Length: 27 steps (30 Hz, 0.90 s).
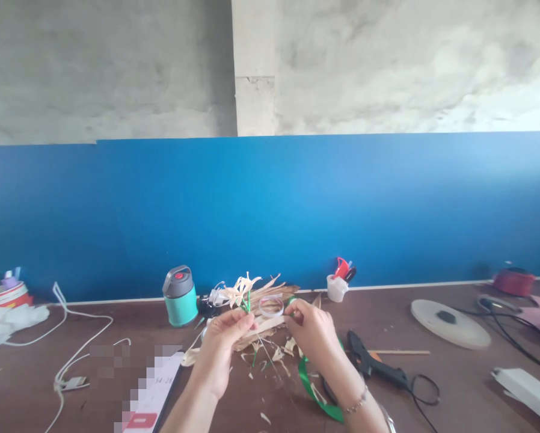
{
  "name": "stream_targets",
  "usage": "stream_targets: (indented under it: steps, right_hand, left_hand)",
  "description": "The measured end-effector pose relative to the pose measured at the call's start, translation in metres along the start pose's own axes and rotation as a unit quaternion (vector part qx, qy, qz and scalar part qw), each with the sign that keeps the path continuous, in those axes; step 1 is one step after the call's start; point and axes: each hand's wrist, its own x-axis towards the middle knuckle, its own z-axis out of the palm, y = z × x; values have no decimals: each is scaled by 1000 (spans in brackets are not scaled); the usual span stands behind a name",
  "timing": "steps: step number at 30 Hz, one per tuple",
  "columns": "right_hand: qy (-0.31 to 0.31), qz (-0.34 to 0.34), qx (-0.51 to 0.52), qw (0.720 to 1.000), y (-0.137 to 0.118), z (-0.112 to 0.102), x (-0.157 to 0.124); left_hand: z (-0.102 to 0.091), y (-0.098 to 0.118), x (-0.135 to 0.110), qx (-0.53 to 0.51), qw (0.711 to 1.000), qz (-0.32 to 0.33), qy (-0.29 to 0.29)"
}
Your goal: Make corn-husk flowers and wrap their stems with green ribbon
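Note:
My left hand (229, 334) is closed in a pinch around the green stem of a flower made of pale, dry husk-like strips (243, 291). The flower stands upright above my thumb and fingertip. To its right, my right hand (312, 328) has its fingers pinched together. A small green strip (292, 299) shows at those fingertips; the rest of it is hidden. Between and behind my hands lie a pile of dry husks (279, 294) and a whitish tape roll (271, 307). A green ring-shaped roll (312, 394) lies partly under my right forearm.
A black glue gun (373, 364) with a cord lies right of my right arm, near a thin wooden stick (405, 352). Behind stand a teal flask (181, 304) and a white cup of tools (337, 288). A round pale lid (450, 325) and white cable (78, 349) lie farther out.

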Motion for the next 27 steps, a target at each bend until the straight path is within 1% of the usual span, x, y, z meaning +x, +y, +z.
stream_targets:
  steps: [2, 4, 6, 8, 11, 13, 17, 22, 24, 27]
  right_hand:
    - [-19, -24, 36, 999, -4, 3, -2]
    - [-20, -31, 88, 995, -10, 4, -3]
    - [-17, -12, 133, 991, -13, 4, -2]
    - [-33, 9, 167, 985, -13, 4, 0]
    - [-61, 7, 226, 972, -9, 3, 4]
    - [-70, 16, 259, 963, -7, 4, 5]
    - [-53, 53, 299, 951, -5, 5, 4]
    - [-41, 67, 358, 930, -8, 2, 2]
    - [-54, 74, 399, 912, -11, -1, 1]
    - [-92, 99, 490, 861, -16, -6, -2]
  left_hand:
    - [1, 0, 0, -7, 1000, -3, 8]
    - [1, 0, 1, -15, 1000, -5, 18]
    - [1, 0, 1, -23, 999, -6, 29]
    - [0, 0, 2, -30, 999, -9, 34]
    - [-2, -1, 3, -34, 999, -16, 37]
    - [-2, -1, 3, -32, 999, -20, 34]
    - [-3, -2, 3, -39, 998, -28, 31]
    - [-3, -2, 3, -59, 997, -29, 35]
    - [-3, -2, 2, -72, 996, -35, 25]
    - [-3, -2, 0, -96, 993, -66, -16]
